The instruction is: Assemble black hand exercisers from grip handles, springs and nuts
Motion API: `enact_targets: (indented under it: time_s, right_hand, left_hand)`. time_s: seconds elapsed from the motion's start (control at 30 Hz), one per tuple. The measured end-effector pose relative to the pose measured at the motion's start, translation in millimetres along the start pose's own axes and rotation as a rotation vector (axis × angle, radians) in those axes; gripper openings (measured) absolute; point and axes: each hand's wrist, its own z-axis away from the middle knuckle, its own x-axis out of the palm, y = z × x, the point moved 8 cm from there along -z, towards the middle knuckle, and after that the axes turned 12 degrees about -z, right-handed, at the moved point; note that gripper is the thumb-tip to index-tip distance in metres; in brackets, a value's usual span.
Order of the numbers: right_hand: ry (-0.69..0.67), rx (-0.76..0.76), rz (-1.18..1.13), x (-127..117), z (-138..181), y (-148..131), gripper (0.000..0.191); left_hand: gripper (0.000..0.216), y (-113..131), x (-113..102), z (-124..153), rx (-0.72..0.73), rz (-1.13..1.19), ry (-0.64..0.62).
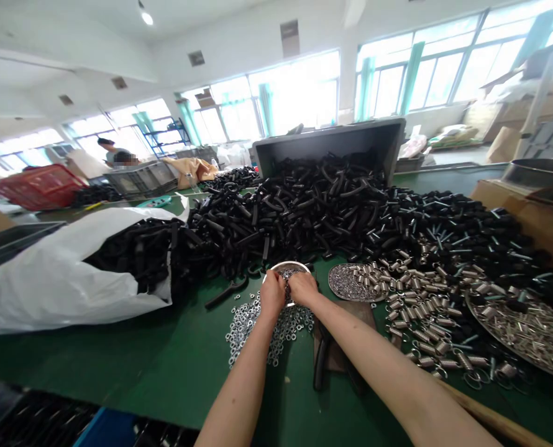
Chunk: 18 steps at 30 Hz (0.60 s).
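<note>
My left hand [271, 293] and my right hand [303, 289] meet over a small round metal dish [287, 268] on the green table. Both are curled with the fingers pinched together; what they grip is too small to make out. Loose silver washers [258, 323] lie scattered just below the hands. A huge heap of black curved handles [314, 211] rises right behind the dish.
A tipped grey bin [332, 143] spills the handles. A white bag [57, 273] of more handles lies left. Silver springs [420, 298] and two metal trays [351, 282] [523, 329] sit right. Cardboard boxes [532, 211] stand far right. A person [111, 152] works far left.
</note>
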Motion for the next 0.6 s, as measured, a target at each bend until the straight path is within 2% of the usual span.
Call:
enact_targets:
  time_s: [0.17, 0.33, 0.47, 0.6]
  right_hand:
    - [0.079, -0.040, -0.125, -10, 7, -2, 0.034]
    - [0.152, -0.115, -0.317, -37, 36, 13, 0.025]
    - [0.154, -0.136, -0.410, -56, 76, 52, 0.023]
    - [0.110, -0.117, -0.422, -52, 108, 82, 0.020]
  left_hand:
    - [0.018, 3, -7, 2, -0.006, 0.126, 0.007]
    - [0.022, -1, -12, 10, 0.030, 0.324, -0.087]
    - [0.027, -11, -15, 40, 0.007, 0.498, -0.192]
    - [0.026, -2, -17, 85, 0.013, 0.800, -0.325]
